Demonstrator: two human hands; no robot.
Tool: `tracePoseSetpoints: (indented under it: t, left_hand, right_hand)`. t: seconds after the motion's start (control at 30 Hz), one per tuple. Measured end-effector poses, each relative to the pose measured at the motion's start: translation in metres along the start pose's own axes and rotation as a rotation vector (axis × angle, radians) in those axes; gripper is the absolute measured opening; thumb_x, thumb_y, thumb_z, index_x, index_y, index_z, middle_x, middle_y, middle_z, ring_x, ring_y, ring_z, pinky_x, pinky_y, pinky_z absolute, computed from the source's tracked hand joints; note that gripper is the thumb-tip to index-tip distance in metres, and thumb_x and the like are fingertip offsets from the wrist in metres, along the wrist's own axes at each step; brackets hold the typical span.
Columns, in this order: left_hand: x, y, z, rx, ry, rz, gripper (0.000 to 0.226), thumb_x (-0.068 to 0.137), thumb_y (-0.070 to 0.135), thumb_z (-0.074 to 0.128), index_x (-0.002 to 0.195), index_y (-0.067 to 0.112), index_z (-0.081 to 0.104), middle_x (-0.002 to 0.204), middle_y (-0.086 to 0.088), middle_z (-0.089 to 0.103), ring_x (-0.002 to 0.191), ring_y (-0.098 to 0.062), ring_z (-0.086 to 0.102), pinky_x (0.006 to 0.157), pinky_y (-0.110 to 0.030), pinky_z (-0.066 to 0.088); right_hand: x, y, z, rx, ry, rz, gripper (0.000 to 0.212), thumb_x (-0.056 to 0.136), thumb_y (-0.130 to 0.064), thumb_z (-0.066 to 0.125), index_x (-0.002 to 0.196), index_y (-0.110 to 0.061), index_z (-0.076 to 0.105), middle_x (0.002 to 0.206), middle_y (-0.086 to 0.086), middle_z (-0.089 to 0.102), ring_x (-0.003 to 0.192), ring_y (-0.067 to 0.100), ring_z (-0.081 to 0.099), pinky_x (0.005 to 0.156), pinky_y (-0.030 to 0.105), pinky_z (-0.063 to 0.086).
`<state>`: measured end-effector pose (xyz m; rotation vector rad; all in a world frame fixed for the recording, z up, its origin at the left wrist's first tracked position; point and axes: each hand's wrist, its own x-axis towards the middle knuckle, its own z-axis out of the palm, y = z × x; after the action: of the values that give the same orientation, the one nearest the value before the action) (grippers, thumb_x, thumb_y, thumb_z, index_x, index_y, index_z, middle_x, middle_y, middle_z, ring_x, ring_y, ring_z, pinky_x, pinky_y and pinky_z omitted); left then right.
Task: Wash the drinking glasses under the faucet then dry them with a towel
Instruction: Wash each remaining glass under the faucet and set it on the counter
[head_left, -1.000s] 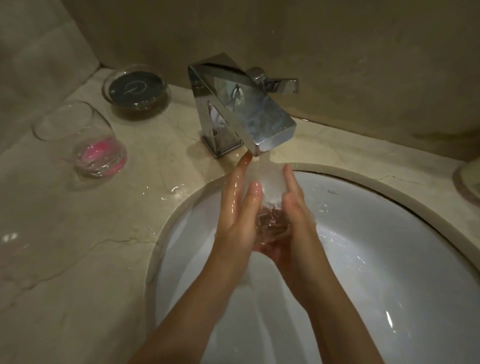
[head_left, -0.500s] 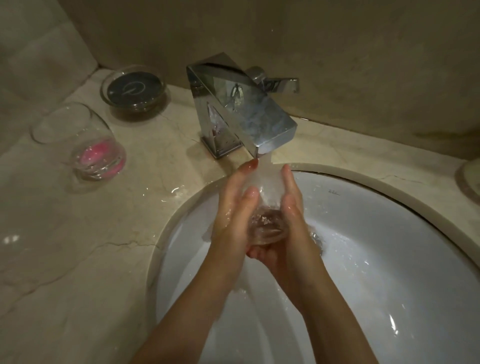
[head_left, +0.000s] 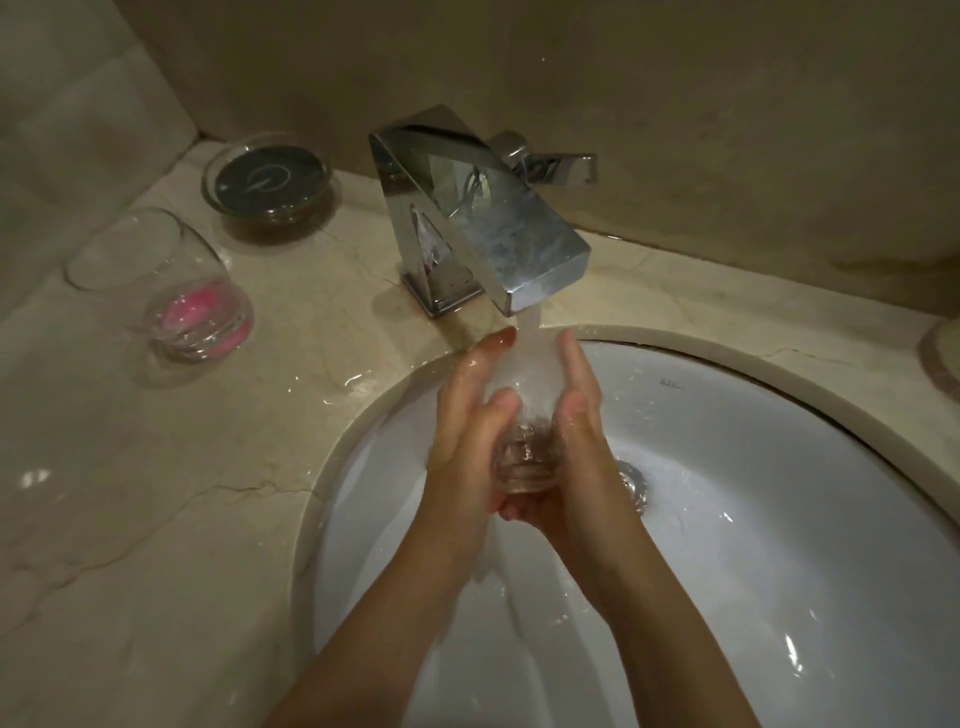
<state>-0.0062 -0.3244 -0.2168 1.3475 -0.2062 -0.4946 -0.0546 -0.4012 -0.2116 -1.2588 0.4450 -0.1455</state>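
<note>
A clear drinking glass (head_left: 524, 457) is held between both hands under the running stream of the chrome faucet (head_left: 483, 223), over the white sink (head_left: 779, 493). My left hand (head_left: 472, 415) presses against its left side, thumb on the glass. My right hand (head_left: 576, 431) cups its right side and underside. Water pours into the glass and spills over. A second clear glass (head_left: 171, 306) with something pink at its bottom stands on the marble counter (head_left: 130, 519) at the left.
A round glass dish (head_left: 267, 179) with a dark insert sits in the back left corner by the wall. Water puddles lie on the counter beside the sink rim. The drain (head_left: 631, 486) shows right of my hands. Another object's edge (head_left: 940, 358) peeks in at far right.
Both hands have shifted slightly around the glass under the stream, rubbing it; the left thumb slid along the glass. The glass stays under the faucet.
</note>
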Motion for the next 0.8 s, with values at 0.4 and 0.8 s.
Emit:
tracePoseSetpoints:
  t: [0.4, 0.8]
  left_hand:
    - [0.0, 0.01, 0.006, -0.047, 0.025, -0.07, 0.034, 0.086, 0.04, 0.056, 0.119, 0.047, 0.058, 0.133, -0.007, 0.059, 0.108, -0.045, 0.059, 0.069, -0.052, 0.051]
    - [-0.001, 0.005, 0.0, 0.159, -0.077, -0.052, 0.038, 0.08, 0.055, 0.055, 0.113, 0.072, 0.05, 0.136, 0.002, 0.054, 0.113, -0.03, 0.063, 0.085, -0.049, 0.053]
  right_hand:
    - [0.001, -0.004, -0.001, -0.067, 0.043, 0.001, 0.041, 0.091, -0.059, 0.027, 0.13, -0.07, 0.03, 0.093, 0.004, 0.074, 0.061, 0.02, 0.065, 0.055, 0.032, 0.051]
    - [-0.006, -0.005, -0.002, -0.289, 0.109, -0.066, 0.036, 0.097, -0.056, 0.022, 0.125, -0.077, 0.024, 0.075, -0.001, 0.072, 0.054, 0.019, 0.064, 0.052, 0.024, 0.051]
